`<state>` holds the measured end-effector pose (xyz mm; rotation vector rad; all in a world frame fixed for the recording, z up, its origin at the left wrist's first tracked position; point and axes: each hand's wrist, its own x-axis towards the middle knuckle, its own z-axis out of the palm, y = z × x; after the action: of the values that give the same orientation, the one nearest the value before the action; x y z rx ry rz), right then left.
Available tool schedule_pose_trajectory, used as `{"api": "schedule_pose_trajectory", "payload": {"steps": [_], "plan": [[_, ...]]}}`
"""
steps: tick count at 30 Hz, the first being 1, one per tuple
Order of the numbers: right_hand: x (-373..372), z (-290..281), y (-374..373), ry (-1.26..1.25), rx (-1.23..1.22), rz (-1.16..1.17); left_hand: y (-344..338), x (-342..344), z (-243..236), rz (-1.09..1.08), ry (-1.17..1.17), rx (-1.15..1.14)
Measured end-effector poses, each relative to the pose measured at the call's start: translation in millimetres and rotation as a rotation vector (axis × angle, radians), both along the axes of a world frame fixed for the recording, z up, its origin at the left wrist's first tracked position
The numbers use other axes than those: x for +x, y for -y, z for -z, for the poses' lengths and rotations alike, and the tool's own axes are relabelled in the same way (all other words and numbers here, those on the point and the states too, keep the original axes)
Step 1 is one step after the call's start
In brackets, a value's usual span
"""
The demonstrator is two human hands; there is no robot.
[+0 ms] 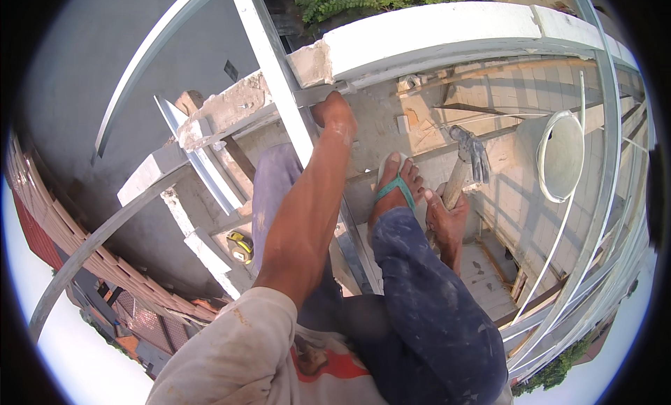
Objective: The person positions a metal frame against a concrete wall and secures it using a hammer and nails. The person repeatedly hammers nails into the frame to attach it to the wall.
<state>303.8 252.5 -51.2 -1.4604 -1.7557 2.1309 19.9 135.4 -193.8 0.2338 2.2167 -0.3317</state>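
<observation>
My left hand [335, 113] is closed at the right end of a flat grey metal strip [318, 95], its fingers mostly turned away from view. The strip meets a long, pale metal channel [269, 52] that runs down past my left forearm. Beside my sandalled foot [397, 185], my right hand [447, 223] grips a claw hammer [458, 178] by its wooden handle, head up. A yellow and black tape measure [240, 247] lies left of my left leg, by the broken wall edge.
A white-topped wall [433, 38] curves across the far side. At right stands a pale bucket [561, 157] near long metal channels [607, 125]. Below right is a deep opening [496, 258] with wooden edges. A short channel piece [199, 157] rests at left, above a grey drop.
</observation>
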Motion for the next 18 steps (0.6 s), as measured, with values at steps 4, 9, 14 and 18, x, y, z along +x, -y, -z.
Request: {"api": "schedule_pose_trajectory", "payload": {"steps": [4,9,14,18], "plan": [[11,-8,22,-0.067,-0.063,0.091,22,9,36,-0.585,-0.139,0.39],[17,-17,34,-0.041,-0.087,0.164,3,2,-28,0.157,-0.022,-0.107],[18,-9,40,-0.048,-0.129,0.267,-1,0,-59,0.046,-0.05,0.039],[31,2,34,-0.012,-0.118,0.236,9,11,-20,-0.07,-0.165,0.182]]}}
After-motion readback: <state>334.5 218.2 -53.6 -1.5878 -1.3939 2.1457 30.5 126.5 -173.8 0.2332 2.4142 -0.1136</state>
